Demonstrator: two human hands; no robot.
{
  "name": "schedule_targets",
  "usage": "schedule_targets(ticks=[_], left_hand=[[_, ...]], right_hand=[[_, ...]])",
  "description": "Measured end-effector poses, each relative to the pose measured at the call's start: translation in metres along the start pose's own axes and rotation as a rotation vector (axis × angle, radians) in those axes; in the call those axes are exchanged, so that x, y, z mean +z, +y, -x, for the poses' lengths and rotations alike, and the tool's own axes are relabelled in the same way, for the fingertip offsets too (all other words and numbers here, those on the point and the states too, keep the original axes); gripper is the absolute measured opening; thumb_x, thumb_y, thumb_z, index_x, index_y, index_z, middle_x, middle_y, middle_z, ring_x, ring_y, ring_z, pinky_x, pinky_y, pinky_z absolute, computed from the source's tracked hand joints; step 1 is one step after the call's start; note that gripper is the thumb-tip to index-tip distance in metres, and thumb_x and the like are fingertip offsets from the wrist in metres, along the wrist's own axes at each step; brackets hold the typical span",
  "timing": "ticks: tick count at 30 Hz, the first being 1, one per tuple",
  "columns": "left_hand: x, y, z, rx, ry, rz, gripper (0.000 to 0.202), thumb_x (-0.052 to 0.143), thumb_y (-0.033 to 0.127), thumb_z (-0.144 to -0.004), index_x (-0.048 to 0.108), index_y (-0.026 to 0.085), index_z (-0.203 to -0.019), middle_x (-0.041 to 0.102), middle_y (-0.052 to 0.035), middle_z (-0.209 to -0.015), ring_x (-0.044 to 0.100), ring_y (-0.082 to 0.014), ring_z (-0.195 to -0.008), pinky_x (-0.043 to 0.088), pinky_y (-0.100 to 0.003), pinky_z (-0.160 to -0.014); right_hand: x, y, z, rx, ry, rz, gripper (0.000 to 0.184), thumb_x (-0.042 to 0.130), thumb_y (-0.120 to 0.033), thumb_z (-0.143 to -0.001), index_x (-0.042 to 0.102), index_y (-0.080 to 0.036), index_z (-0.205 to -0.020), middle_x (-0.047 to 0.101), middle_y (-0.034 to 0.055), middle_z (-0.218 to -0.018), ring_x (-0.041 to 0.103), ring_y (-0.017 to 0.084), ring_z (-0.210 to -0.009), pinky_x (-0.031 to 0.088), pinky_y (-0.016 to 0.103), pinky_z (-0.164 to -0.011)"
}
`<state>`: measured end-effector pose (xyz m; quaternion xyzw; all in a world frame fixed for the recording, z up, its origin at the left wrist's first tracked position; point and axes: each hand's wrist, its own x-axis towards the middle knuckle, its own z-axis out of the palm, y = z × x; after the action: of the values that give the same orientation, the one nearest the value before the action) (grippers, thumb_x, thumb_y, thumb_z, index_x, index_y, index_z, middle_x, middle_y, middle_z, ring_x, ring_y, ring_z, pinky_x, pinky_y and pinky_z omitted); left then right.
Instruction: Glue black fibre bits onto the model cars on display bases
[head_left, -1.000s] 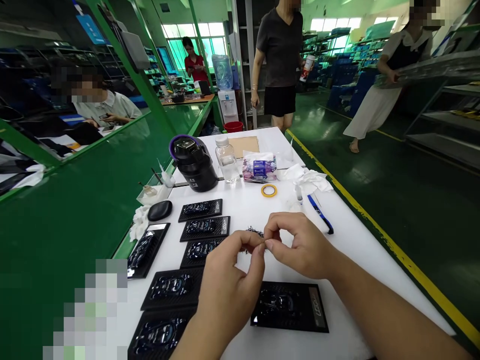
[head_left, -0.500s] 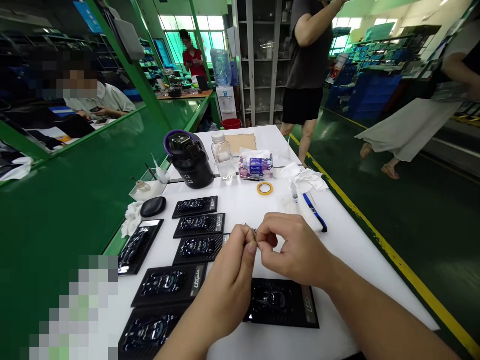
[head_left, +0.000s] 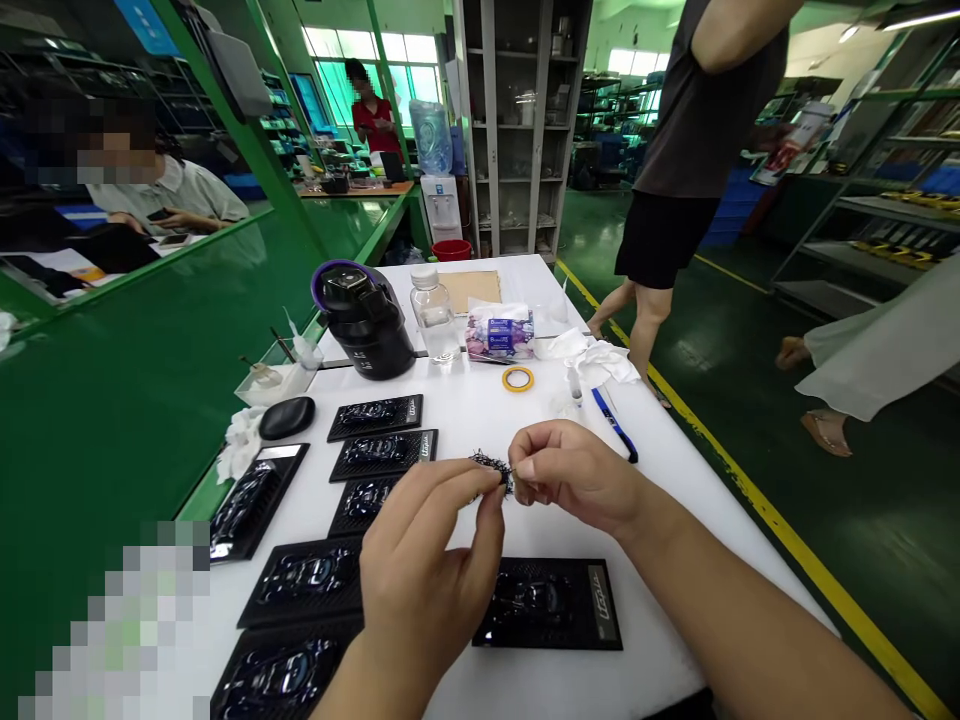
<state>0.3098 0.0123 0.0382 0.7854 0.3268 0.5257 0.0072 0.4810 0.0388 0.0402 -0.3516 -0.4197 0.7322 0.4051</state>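
My left hand [head_left: 431, 560] and my right hand [head_left: 574, 475] meet over the middle of the white table [head_left: 675, 600]. The thumb and forefinger of each are pinched, the tips almost touching. Whatever lies between them is too small to make out. Just behind the fingertips is a pile of small thin black pieces [head_left: 491, 462], partly covered by my left hand. Below my hands lies a black plate with a glossy dark model car [head_left: 536, 600] and a silver-lettered label at its right end. Several similar plates [head_left: 382, 450] stand in a column on the left, some partly hidden by my left hand.
A black jug [head_left: 365, 325], a clear bottle [head_left: 435, 315], a tissue pack [head_left: 500, 335] and a yellow tape roll [head_left: 517, 379] stand farther back. A blue-handled knife [head_left: 615, 425] lies on the right. One person [head_left: 682, 170] is in the aisle; another [head_left: 165, 195] sits left.
My left-hand fingers have straightened somewhat and the pile of black pieces shows more. The view has shifted slightly. The people on the right have moved along the aisle.
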Motion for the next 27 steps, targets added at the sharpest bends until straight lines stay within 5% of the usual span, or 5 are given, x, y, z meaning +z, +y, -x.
schedule_targets(ticks=[9,27], left_hand=[[0.001,0.002,0.000,0.073,0.002,-0.037,0.029,0.072,-0.007,-0.073,0.065,0.012,-0.094,0.069,-0.0031,-0.087,0.064,-0.0098,-0.082,0.055,-0.025,-0.077],[-0.013,0.005,0.000,0.166,-0.092,-0.265,0.030,0.076,0.006,-0.071,0.066,0.019,-0.096,0.073,-0.0017,-0.088,0.067,-0.0171,-0.077,0.054,-0.033,-0.075]], right_hand=[[-0.002,-0.001,0.004,0.016,-0.120,-0.030,0.017,0.068,-0.025,-0.062,0.059,-0.011,-0.069,0.053,-0.0023,-0.056,0.047,0.006,-0.053,0.038,0.019,-0.057],[-0.009,-0.005,0.011,-0.131,-0.072,0.286,0.011,0.067,-0.023,-0.078,0.065,-0.012,-0.076,0.055,-0.0032,-0.065,0.048,0.004,-0.061,0.039,0.016,-0.057]])
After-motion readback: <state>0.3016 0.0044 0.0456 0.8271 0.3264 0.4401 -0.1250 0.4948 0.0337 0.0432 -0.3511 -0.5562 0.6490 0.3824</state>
